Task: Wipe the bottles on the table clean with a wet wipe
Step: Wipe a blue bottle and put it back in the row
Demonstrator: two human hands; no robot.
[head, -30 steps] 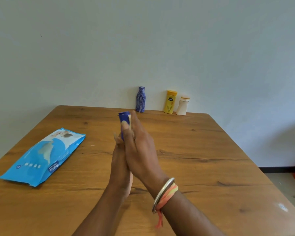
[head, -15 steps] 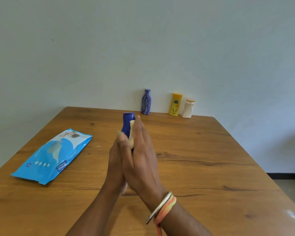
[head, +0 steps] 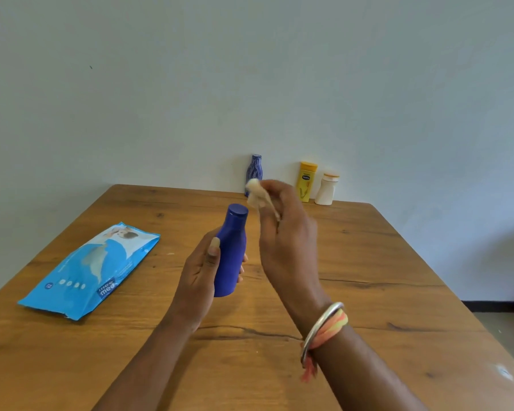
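My left hand (head: 201, 280) grips a plain dark blue bottle (head: 231, 250) around its body, holding it upright above the middle of the wooden table (head: 368, 277). Its cap points up and away from me. My right hand (head: 285, 235) is just to the right of the bottle's neck, apart from it, and pinches a crumpled whitish wet wipe (head: 257, 194) at its fingertips. The right hand is a little blurred.
A blue pack of wet wipes (head: 92, 269) lies flat on the table's left side. At the far edge against the wall stand a patterned blue bottle (head: 254, 172), a yellow bottle (head: 307, 180) and a white bottle (head: 327, 188).
My hands were pressed together around the bottle with the wipe between them. Now the right hand has lifted off to the right with the wipe, baring the bottle in my left hand.
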